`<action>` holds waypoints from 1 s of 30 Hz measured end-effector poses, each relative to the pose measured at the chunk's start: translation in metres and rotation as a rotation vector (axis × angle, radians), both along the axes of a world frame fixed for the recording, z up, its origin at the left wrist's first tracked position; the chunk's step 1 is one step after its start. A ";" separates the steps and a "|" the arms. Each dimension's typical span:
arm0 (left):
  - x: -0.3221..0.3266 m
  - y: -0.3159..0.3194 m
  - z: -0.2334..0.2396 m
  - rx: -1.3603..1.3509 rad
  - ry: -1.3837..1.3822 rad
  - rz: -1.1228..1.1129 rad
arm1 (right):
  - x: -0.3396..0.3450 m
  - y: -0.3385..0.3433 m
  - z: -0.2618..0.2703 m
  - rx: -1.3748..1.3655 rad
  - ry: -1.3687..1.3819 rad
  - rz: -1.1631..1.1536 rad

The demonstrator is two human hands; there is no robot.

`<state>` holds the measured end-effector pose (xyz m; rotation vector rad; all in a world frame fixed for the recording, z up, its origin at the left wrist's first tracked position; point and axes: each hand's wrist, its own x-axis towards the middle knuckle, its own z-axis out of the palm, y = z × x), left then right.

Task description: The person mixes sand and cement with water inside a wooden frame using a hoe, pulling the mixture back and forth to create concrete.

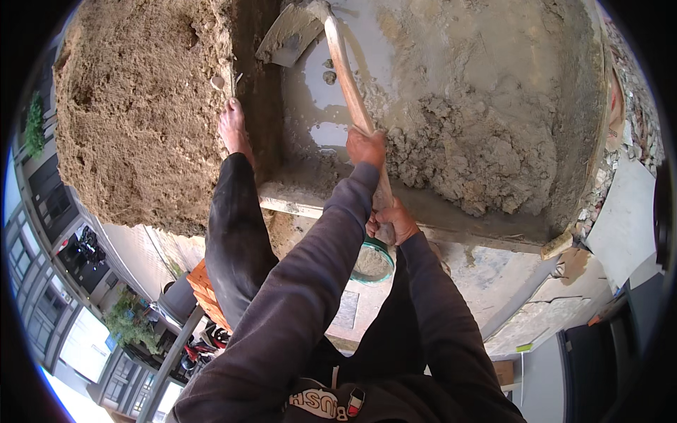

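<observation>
A hoe with a wooden handle and a mortar-smeared metal blade reaches away from me over a mixing trough. My left hand is closed around the middle of the handle. Nearer my body, my right hand grips the handle's end. The blade is at the trough's far left, beside the inner wall; its contact with the floor is unclear. Lumpy wet mortar is heaped on the right, while greyish watery liquid spreads over the left part.
A large sand pile borders the trough on the left. My bare foot stands on that edge. Below my hands is a green-rimmed bucket holding grey material. Stacked orange bricks lie left of my leg; rubble lies far right.
</observation>
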<state>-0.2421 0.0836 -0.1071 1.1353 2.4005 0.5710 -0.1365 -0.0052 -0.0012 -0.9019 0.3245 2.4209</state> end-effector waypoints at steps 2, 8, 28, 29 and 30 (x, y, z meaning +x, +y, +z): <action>0.004 0.004 0.002 -0.021 0.001 -0.016 | 0.003 0.002 -0.011 -0.034 0.025 -0.011; -0.011 0.042 -0.023 -0.170 -0.405 0.183 | -0.009 0.026 -0.040 0.107 -0.095 0.053; 0.072 -0.096 0.098 -0.456 -1.017 0.467 | 0.071 -0.090 0.107 0.033 -0.605 0.296; 0.079 -0.108 0.100 -0.479 -1.041 0.472 | 0.080 -0.097 0.116 0.022 -0.626 0.332; 0.087 -0.116 0.107 -0.503 -1.062 0.477 | 0.090 -0.105 0.123 0.013 -0.633 0.346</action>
